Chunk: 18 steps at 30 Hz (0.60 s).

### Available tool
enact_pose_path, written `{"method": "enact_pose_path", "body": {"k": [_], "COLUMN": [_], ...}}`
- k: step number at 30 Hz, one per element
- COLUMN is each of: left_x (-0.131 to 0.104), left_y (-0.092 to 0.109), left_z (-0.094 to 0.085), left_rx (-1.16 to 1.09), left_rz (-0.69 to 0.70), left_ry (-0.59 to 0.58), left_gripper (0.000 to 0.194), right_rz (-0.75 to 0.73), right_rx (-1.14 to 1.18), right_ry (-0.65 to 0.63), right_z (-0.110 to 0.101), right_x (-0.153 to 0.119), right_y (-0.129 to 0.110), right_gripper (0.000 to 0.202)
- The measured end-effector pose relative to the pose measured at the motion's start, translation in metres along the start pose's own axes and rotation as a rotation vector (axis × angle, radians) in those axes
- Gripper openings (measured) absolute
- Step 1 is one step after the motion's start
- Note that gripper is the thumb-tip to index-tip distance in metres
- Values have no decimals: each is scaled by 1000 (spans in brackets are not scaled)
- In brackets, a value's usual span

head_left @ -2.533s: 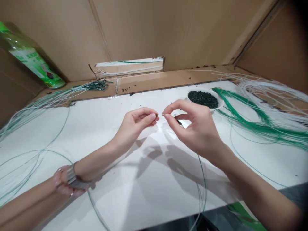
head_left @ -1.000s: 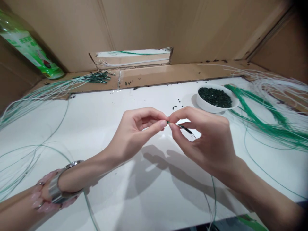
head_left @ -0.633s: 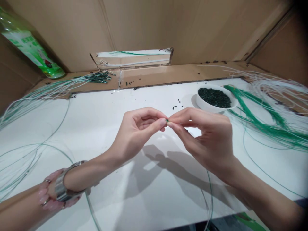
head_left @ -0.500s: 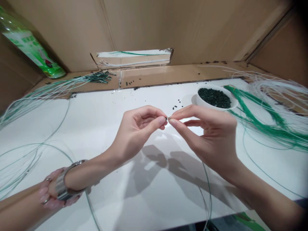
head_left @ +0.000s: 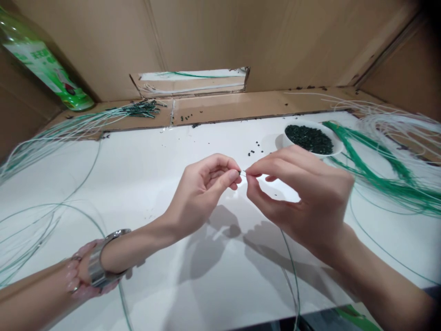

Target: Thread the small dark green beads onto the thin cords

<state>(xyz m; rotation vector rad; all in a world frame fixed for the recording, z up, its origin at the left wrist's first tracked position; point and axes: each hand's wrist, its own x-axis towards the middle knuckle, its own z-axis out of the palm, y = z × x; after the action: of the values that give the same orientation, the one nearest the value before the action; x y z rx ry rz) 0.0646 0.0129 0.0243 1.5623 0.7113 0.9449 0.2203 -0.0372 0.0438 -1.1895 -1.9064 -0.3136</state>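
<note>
Near the middle, my left hand [head_left: 203, 193] pinches a tiny dark green bead [head_left: 239, 173] between thumb and forefinger. My right hand [head_left: 303, 193] is just to its right, thumb and fingertips closed on a thin pale strand [head_left: 243, 174] that spans the small gap between the hands. What else lies inside the fingers is hidden. Behind my right hand, a white bowl [head_left: 338, 146] holds many dark green beads [head_left: 308, 139]. A few loose dark beads [head_left: 253, 151] lie left of the bowl. A thin green line [head_left: 292, 262] hangs below my right hand.
A bundle of green strands [head_left: 379, 161] and white strands [head_left: 396, 119] lies at right. Beaded strand ends [head_left: 141, 109] rest back left, near a green bottle [head_left: 44, 69]. Loose line loops [head_left: 44, 230] lie at left. Cardboard walls [head_left: 292, 41] surround the white surface [head_left: 138, 161].
My right hand has drawn slightly right, its fingertips now a little apart from my left hand's, with a thin strand showing between. My left hand has shifted slightly right.
</note>
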Motion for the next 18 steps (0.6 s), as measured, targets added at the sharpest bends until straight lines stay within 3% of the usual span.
{"method": "enact_pose_path", "body": {"k": [18], "left_x": [-3], "left_y": [-7], "left_z": [4], "left_rx": [-18], "left_rz": [-43], "left_ry": [-31], "left_gripper": [8], "right_rz": [53], "right_rx": [-72], "right_ry": [-148], "right_z": [0], "right_x": [-2], "right_y": [0], "right_gripper": [12]}}
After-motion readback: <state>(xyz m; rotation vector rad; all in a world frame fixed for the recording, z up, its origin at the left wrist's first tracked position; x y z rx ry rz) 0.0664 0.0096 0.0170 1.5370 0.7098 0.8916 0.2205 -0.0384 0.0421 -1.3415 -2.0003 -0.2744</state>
